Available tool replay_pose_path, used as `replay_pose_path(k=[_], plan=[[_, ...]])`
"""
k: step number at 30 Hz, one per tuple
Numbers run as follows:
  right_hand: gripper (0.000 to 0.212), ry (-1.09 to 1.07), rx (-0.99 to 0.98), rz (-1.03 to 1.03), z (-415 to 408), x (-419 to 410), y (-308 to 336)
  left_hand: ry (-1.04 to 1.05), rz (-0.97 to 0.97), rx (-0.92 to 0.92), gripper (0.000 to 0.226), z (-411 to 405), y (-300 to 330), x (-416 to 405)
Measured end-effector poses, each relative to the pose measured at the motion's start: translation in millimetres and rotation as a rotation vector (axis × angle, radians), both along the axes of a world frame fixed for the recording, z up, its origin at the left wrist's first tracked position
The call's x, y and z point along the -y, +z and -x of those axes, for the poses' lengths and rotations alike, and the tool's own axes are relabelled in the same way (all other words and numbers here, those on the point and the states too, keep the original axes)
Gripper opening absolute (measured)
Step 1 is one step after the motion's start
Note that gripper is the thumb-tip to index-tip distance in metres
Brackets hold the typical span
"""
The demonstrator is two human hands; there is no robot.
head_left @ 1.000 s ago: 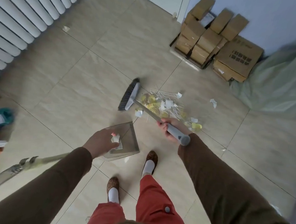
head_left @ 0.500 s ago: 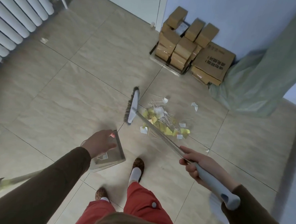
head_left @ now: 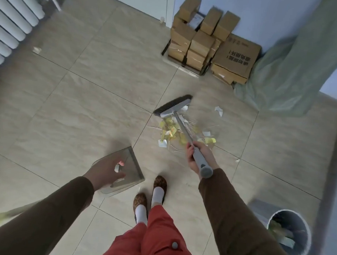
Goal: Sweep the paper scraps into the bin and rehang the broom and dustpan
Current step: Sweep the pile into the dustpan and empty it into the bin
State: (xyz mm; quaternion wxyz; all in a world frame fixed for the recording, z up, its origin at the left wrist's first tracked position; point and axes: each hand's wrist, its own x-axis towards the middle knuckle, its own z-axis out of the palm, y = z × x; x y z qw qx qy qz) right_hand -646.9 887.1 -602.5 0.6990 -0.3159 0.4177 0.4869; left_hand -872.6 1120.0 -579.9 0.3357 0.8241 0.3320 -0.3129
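Observation:
A pile of yellow and white paper scraps (head_left: 171,130) and thin sticks lies on the tiled floor ahead of my feet. My right hand (head_left: 198,155) grips the grey handle of the broom (head_left: 174,105), whose dark bristle head rests at the far edge of the pile. My left hand (head_left: 106,172) holds the grey translucent dustpan (head_left: 130,165) by its near end, low over the floor, left of the pile. A stray white scrap (head_left: 218,110) lies right of the broom head. The round bin (head_left: 289,233) stands at the lower right with paper inside.
Stacked cardboard boxes (head_left: 208,43) sit against the far wall. A pale green plastic sheet (head_left: 297,66) hangs at the right. A white radiator (head_left: 10,19) runs along the left wall. One scrap (head_left: 36,50) lies near the radiator, another (head_left: 237,160) right of my hand.
The broom head has swung from the left side of the pile to its far side. My right hand has slid closer along the handle. The view has shifted and the bin has come into sight.

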Motion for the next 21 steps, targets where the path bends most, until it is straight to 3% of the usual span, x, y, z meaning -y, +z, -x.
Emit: replay_pose_path(k=[5,8,12,16,18,21], plan=[[0.014,-0.372,-0.09,-0.104,51,58,67,-0.115,0.057,0.011,0.039,-2,2,15],[0.01,-0.403,-0.03,-0.149,70,107,105,-0.166,0.056,0.04,0.038,-9,3,28],[0.031,-0.111,0.185,0.085,51,157,121,-0.266,0.04,0.046,0.039,-21,3,50],[0.041,0.501,0.554,0.569,-13,166,120,-0.312,0.006,0.032,0.038,-32,-2,68],[0.047,0.735,0.691,0.728,-51,163,102,-0.312,0.013,0.015,0.037,-37,-6,75],[0.05,0.974,0.743,0.853,-100,159,57,-0.335,-0.026,-0.005,0.042,-44,-15,85]])
